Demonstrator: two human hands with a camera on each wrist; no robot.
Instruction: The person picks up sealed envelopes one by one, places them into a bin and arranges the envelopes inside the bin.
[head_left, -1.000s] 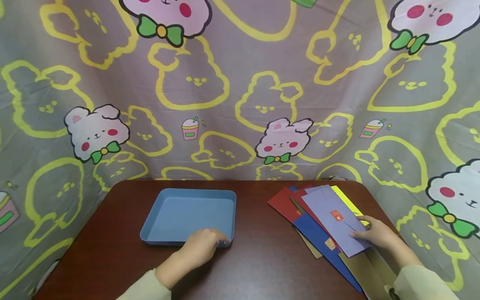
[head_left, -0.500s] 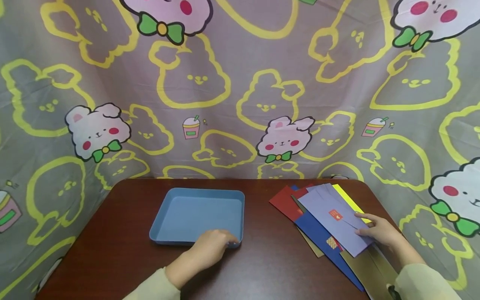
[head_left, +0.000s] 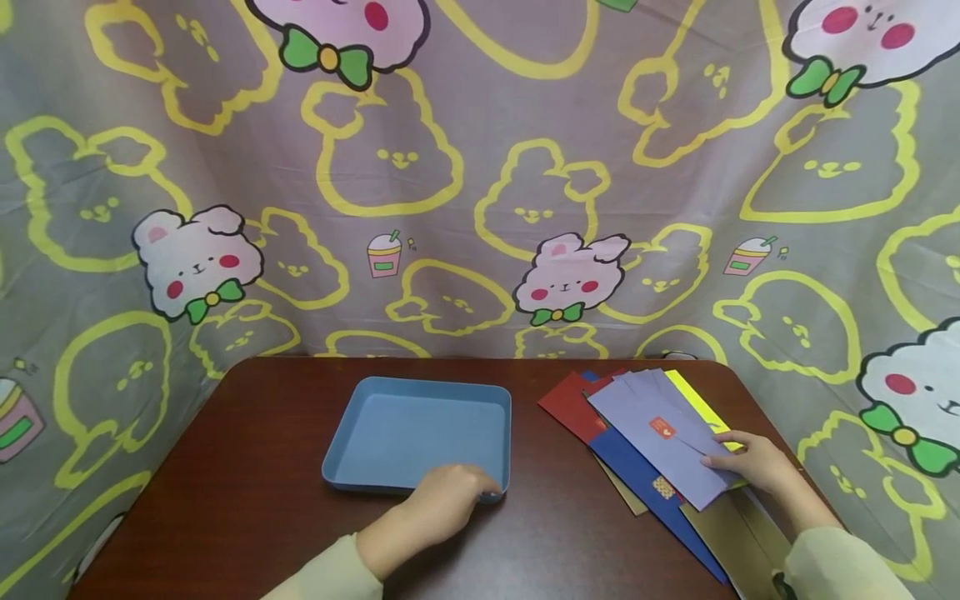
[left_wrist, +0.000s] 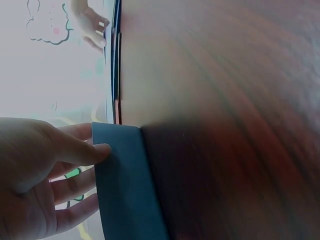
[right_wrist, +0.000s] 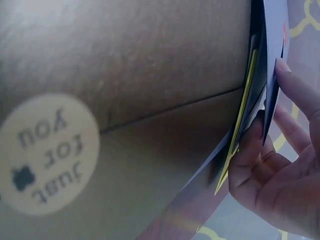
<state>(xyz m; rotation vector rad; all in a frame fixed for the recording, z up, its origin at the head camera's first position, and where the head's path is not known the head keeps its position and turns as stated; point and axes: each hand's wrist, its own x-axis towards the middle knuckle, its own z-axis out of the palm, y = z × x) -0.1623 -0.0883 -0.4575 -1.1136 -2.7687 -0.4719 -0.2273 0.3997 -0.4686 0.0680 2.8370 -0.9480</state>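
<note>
My left hand (head_left: pixel 442 504) pinches the near right corner of a shallow blue tray (head_left: pixel 420 437). In the left wrist view the thumb lies on the outside of the tray's wall (left_wrist: pixel 127 185), the other fingers behind its rim. A pile of coloured envelopes lies on the right. My right hand (head_left: pixel 757 462) holds the near right end of a lavender envelope (head_left: pixel 633 408) with a red sticker, on top of the pile. In the right wrist view, the thumb is on one face of that envelope (right_wrist: pixel 272 75) and the fingers reach behind it, its end lifted.
Beneath the lavender one, red (head_left: pixel 566 404), blue (head_left: pixel 637 467), yellow (head_left: pixel 693 396) and brown (head_left: pixel 738 533) envelopes fan out. A round "just for you" sticker (right_wrist: pixel 50 155) marks the brown one. Behind the brown table (head_left: pixel 247 433) hangs a rabbit-patterned cloth (head_left: pixel 442 125).
The tray has slid to the right along the table with my left hand at its corner. The lavender envelope has shifted slightly left in my right hand, showing more lavender edges behind it.
</note>
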